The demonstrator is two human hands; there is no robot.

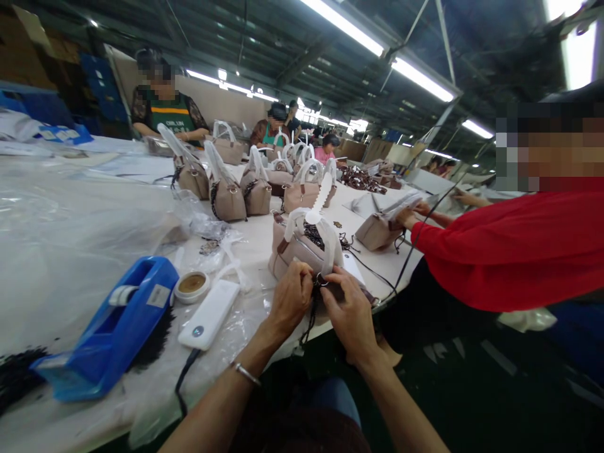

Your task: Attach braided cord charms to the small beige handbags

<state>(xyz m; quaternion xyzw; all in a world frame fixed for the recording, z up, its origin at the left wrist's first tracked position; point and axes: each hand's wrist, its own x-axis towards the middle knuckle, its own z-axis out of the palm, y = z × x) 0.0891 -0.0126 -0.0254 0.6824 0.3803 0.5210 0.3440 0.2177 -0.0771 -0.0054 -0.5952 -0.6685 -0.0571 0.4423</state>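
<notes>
A beige handbag (295, 245) with white-wrapped handles stands at the near edge of the white table (264, 233). Both my hands are closed on its near side. My left hand (290, 299) pinches a dark strap or cord that hangs down below the table edge. My right hand (346, 308) grips the bag's fabric by a small metal ring (321, 280). A thin bracelet circles my left wrist.
A blue tape dispenser (113, 324), a small round tin (191, 285) and a white power bank (210, 313) lie to the left on clear plastic. Several more beige bags (226, 195) stand further back. A person in red (514, 251) works on another bag (377, 229) at right; other workers sit beyond.
</notes>
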